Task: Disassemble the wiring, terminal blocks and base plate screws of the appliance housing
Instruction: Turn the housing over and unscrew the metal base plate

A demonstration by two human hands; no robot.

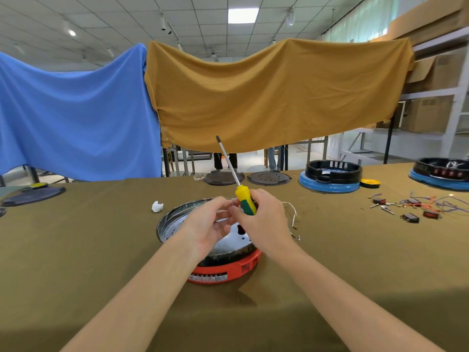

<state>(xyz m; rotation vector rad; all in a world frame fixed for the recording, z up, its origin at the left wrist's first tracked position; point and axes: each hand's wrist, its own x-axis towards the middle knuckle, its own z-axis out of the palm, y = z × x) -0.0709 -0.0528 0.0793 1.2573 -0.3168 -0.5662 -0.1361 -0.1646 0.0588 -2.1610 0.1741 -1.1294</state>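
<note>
The round appliance housing (223,271), red-based with a metal rim, sits on the olive-covered table (76,250) directly before the person. Loose wires (293,214) trail over its right rim. The right hand (264,219) grips a yellow-and-green screwdriver (245,199) by the handle, shaft pointing up and away. The left hand (210,224) hovers over the housing, fingers loosely curled toward the right hand; whether it pinches anything cannot be told. Removed wiring and terminal parts (416,207) lie well apart, far right.
</note>
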